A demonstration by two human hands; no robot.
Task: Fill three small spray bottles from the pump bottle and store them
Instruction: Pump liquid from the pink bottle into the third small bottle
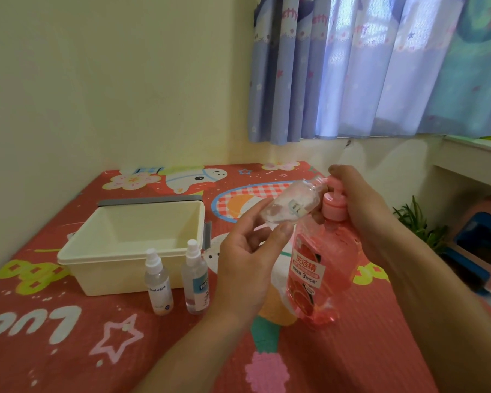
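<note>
Left hand (247, 259): centre of frame; thumb and fingers pinch the uncapped spray bottle (289, 204), tilted, neck against the pump spout (330, 181).
Right hand (360, 199): right of centre; fingers curled over the pump head of the pump bottle (321, 268), base on the mat (68, 336).
Waiting stock: first capped bottle (157, 282) and second capped bottle (196, 279), upright, lower left, just in front of the cream bin (111, 252).
Risk, misalignment: narrow neck; if the spout drifts off it, liquid would likely run over fingers and mat.
Risk, tipping: no hand steadies the pump bottle's body; a hard press could rock it.
Risk, slip: wetted fingers may lose the light pinch.
Risk, overfill: level is hard to judge in a tilted bottle.
</note>
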